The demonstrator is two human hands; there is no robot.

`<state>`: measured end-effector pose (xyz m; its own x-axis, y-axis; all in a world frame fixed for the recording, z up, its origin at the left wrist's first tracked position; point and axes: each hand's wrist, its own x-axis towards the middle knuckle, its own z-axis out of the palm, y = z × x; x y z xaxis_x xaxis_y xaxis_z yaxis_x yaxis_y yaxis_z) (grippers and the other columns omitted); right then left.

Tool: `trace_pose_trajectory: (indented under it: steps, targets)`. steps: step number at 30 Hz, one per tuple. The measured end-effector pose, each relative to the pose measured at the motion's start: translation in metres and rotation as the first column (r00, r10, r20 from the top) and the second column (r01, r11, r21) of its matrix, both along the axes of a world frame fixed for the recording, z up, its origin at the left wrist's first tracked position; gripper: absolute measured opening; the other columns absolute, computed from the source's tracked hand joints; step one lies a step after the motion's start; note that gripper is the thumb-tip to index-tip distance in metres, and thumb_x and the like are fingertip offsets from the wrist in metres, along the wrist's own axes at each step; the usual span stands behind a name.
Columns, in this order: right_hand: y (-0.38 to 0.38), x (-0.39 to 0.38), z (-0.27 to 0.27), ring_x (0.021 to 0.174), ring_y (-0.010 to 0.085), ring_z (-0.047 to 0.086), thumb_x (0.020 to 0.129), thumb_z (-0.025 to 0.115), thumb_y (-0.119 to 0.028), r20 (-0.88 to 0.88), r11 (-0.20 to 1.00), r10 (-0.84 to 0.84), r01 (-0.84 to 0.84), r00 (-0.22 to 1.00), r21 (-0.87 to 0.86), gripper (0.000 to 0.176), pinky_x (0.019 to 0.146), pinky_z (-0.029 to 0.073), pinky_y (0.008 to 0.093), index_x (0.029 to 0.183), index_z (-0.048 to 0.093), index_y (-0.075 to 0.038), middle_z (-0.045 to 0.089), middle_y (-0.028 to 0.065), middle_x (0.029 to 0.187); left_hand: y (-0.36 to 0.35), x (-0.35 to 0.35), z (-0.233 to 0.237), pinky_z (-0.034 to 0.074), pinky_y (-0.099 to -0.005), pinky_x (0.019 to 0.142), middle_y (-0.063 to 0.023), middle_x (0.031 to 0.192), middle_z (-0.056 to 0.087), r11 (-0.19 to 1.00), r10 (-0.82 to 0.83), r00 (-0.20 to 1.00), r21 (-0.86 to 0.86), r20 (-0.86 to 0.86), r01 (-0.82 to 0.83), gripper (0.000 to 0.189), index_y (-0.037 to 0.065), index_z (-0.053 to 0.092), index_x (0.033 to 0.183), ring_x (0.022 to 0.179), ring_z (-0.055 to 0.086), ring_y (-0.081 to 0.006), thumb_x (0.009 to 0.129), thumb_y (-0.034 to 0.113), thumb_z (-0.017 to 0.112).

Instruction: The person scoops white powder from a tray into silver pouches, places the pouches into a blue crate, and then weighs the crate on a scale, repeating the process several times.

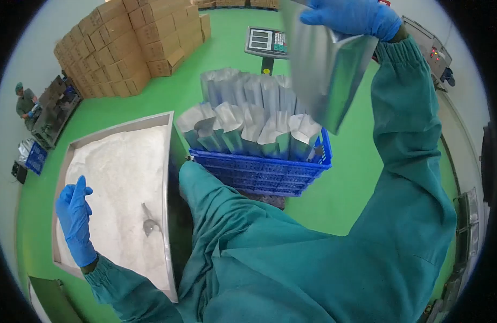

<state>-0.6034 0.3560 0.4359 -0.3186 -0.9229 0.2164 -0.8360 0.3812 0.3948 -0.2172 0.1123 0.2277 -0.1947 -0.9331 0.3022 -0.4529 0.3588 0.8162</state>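
My right hand (350, 17), in a blue glove, is closed on the upper part of a silver foil bag (326, 75). The bag hangs upright and slightly blurred, its top cut off by the frame. Over the left side of a metal tray (171, 161) my left hand (76, 218), also gloved in blue, is raised with its fingers partly bent and apart, holding nothing visible. White powder (116, 177) fills the tray. A metal scoop (150, 225) lies on the powder, to the right of my left hand. Several open-topped foil bags (254, 121) stand upright in a blue crate (254, 169).
A digital scale display (266, 42) stands behind the crate. Stacked cardboard boxes (119, 48) rise at the back left. At the far left another person (27, 106) stands by a bench (57, 116), near a second blue crate (36, 158). Machinery (434, 54) lines the right wall.
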Motion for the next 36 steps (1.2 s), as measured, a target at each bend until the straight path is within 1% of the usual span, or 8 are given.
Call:
trace_pose_trajectory:
  steps: [2, 5, 16, 19, 21, 26, 30, 36]
  targets:
    - [0.025, -0.104, -0.014, 0.064, 0.029, 0.056, 0.075, 0.058, -0.026, -0.573, 0.834, 0.548, -0.446, 0.609, 0.324, 0.025, 0.061, 0.046, 0.0374, 0.074, 0.062, -0.002, 0.056, 0.0158, 0.066, -0.003, -0.007, -0.004, 0.025, -0.0209, 0.039, 0.0022, 0.048, 0.04, 1.0, -0.007, 1.0, 0.026, -0.004, 0.007, 0.032, 0.004, 0.057, 0.063, 0.039, 0.033, -0.0042, 0.082, 0.03, 0.061]
    - [0.026, -0.103, -0.02, 0.065, 0.0346, 0.052, 0.079, 0.054, -0.029, -0.108, 0.996, -0.071, 0.076, 0.992, 0.042, 0.031, 0.062, 0.044, 0.0402, 0.072, 0.058, 0.001, 0.053, 0.0192, 0.067, -0.009, -0.029, -0.006, 0.032, -0.0216, 0.042, 0.001, 0.048, 0.042, 0.986, -0.093, 0.993, 0.129, -0.069, 0.101, 0.029, 0.003, 0.059, 0.066, 0.042, 0.038, -0.0049, 0.084, 0.025, 0.057]
    - [-0.034, 0.074, -0.037, 0.058, 0.0337, 0.053, 0.08, 0.054, -0.029, 0.335, 0.841, 0.526, -0.42, 0.782, -0.34, 0.032, 0.056, 0.042, 0.0405, 0.07, 0.06, 0.001, 0.053, 0.0208, 0.064, 0.055, -0.158, -0.197, 0.03, -0.0372, 0.097, -0.0159, 0.13, 0.036, 0.385, -0.008, 0.498, 0.457, -0.867, 0.802, 0.069, 0.003, 0.023, 0.134, 0.116, 0.039, -0.0254, 0.088, 0.054, 0.033]
    - [-0.093, 0.102, -0.074, 0.056, 0.0353, 0.056, 0.073, 0.048, -0.021, 0.531, 0.706, 0.688, -0.626, 0.495, -0.33, 0.027, 0.059, 0.047, 0.0404, 0.067, 0.062, 0.001, 0.056, 0.0209, 0.062, 0.039, -0.112, -0.216, 0.024, -0.0423, 0.102, -0.014, 0.132, 0.034, 0.863, -0.236, 0.682, 0.174, -0.692, 0.475, 0.077, 0.006, 0.025, 0.134, 0.119, 0.033, -0.0273, 0.083, 0.064, 0.029]
    - [-0.126, 0.134, -0.09, 0.064, 0.0332, 0.058, 0.08, 0.047, -0.028, 0.456, 0.57, 0.799, -0.736, 0.392, -0.366, 0.033, 0.062, 0.046, 0.0395, 0.078, 0.06, 0.002, 0.06, 0.0209, 0.074, 0.054, -0.087, -0.171, 0.019, -0.0436, 0.105, -0.0137, 0.137, 0.028, 0.733, -0.026, -0.165, -0.131, -0.986, 0.667, 0.083, 0.006, 0.024, 0.135, 0.124, 0.027, -0.0285, 0.08, 0.069, 0.027]
    - [-0.127, 0.09, -0.11, 0.084, 0.0177, 0.055, 0.087, 0.049, -0.037, 0.739, 0.606, 0.658, -0.483, -0.141, -0.632, 0.038, 0.073, 0.045, 0.0293, 0.101, 0.054, -0.002, 0.056, 0.0124, 0.086, 0.024, 0.015, -0.221, 0.025, -0.0435, 0.098, -0.0102, 0.132, 0.034, 0.88, -0.067, -0.061, -0.088, -0.996, 0.466, 0.072, 0.008, 0.03, 0.132, 0.116, 0.035, -0.0269, 0.083, 0.059, 0.037]
    - [-0.071, -0.131, -0.257, 0.082, 0.0302, 0.061, 0.076, 0.052, -0.016, 0.506, 0.991, -0.079, 0.122, 0.859, -0.053, 0.022, 0.068, 0.049, 0.0394, 0.088, 0.063, -0.001, 0.062, 0.0182, 0.092, -0.001, 0.083, -0.286, 0.027, -0.0393, 0.095, -0.0113, 0.122, 0.041, 0.798, -0.149, -0.422, -0.361, -0.894, 0.483, 0.057, 0.005, 0.035, 0.127, 0.11, 0.039, -0.0232, 0.085, 0.042, 0.045]
    - [-0.006, -0.253, -0.444, 0.075, 0.0337, 0.059, 0.075, 0.051, -0.024, 0.621, 0.865, -0.459, 0.159, 0.635, 0.476, 0.024, 0.065, 0.048, 0.0415, 0.082, 0.064, -0.005, 0.061, 0.0167, 0.082, 0.021, 0.122, -0.246, 0.032, -0.0316, 0.095, -0.0113, 0.119, 0.048, 0.849, 0.428, -0.669, -0.525, 0.608, 0.065, 0.049, 0.004, 0.044, 0.123, 0.105, 0.048, -0.0207, 0.087, 0.038, 0.043]
